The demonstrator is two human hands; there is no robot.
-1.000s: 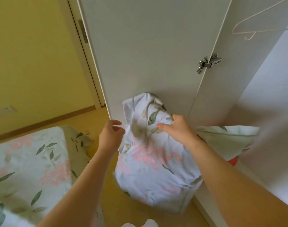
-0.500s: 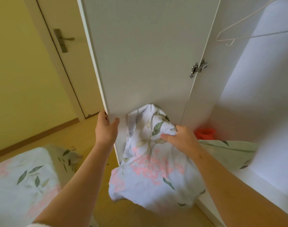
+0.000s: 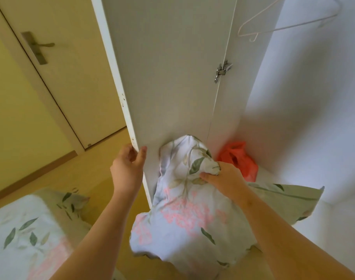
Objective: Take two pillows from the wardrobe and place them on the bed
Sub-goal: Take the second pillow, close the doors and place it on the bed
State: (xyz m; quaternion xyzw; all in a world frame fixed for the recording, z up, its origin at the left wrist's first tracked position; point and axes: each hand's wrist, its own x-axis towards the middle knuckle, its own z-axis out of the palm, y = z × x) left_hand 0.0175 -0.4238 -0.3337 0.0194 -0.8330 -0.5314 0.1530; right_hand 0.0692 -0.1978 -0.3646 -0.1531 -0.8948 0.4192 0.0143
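Right hand (image 3: 223, 178) is clamped on a bunched top corner of the first pillow (image 3: 184, 219). Grabbing the slack cover there lets one hand carry it, so the pillow hangs limp below the fist. It's out of the wardrobe (image 3: 314, 118), over the floor, in front of the lower part of the wardrobe door (image 3: 168, 77).

Left hand (image 3: 128, 168) is closed on that door's free edge, thumb on the inner face and fingers round the outside. My read: it's holding the door wide, or steadying it, so the pillow comes out clear.

Second pillow (image 3: 283, 197) lies flat on the wardrobe's bottom panel, right of the right wrist, untouched. Red bag (image 3: 239, 160) sits in the back corner behind it. Bed (image 3: 21, 229) is lower left, near. No pillow on the part of it in view.

Vs 1 s ago:
- Left hand was loosely curled just short of the door edge, not on it. At 0.5 s it touched the edge; now it wraps it.
- Right hand's grip on the corner is unchanged, and the pillow is in roughly the same spot.
- View has tilted up: less bed, room door handle (image 3: 37, 45) in frame, red bag mostly exposed.
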